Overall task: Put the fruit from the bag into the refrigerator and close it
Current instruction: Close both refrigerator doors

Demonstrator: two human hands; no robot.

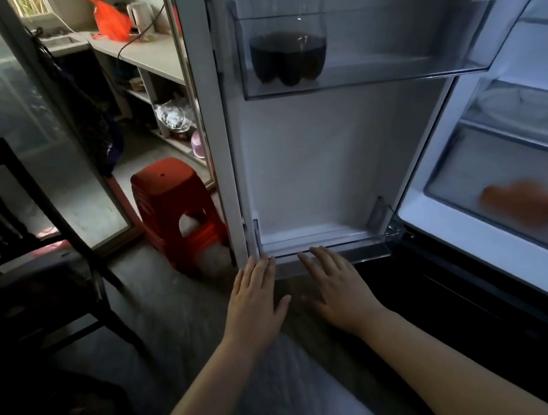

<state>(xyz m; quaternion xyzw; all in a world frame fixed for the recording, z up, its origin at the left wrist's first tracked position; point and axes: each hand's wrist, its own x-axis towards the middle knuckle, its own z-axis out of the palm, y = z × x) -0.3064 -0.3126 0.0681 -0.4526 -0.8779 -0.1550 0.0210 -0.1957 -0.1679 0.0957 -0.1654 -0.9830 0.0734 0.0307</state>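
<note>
The refrigerator door [312, 168] stands swung open in front of me, its white inner side facing me. My left hand [254, 299] and my right hand [339, 289] are flat with straight fingers, fingertips at the front edge of the door's lowest clear shelf [326, 247]; neither holds anything. The refrigerator's lit interior [522, 80] shows at right. A blurred orange shape [534, 201] lies behind the frosted front of the bottom drawer. An orange-red plastic bag [111, 22] sits on the far counter.
A bottle with dark liquid [288, 53] stands in the upper door shelf. A red plastic stool [176, 212] is on the floor left of the door. A dark wooden chair [16, 232] is at left. The counter [146, 54] carries a kettle [140, 15].
</note>
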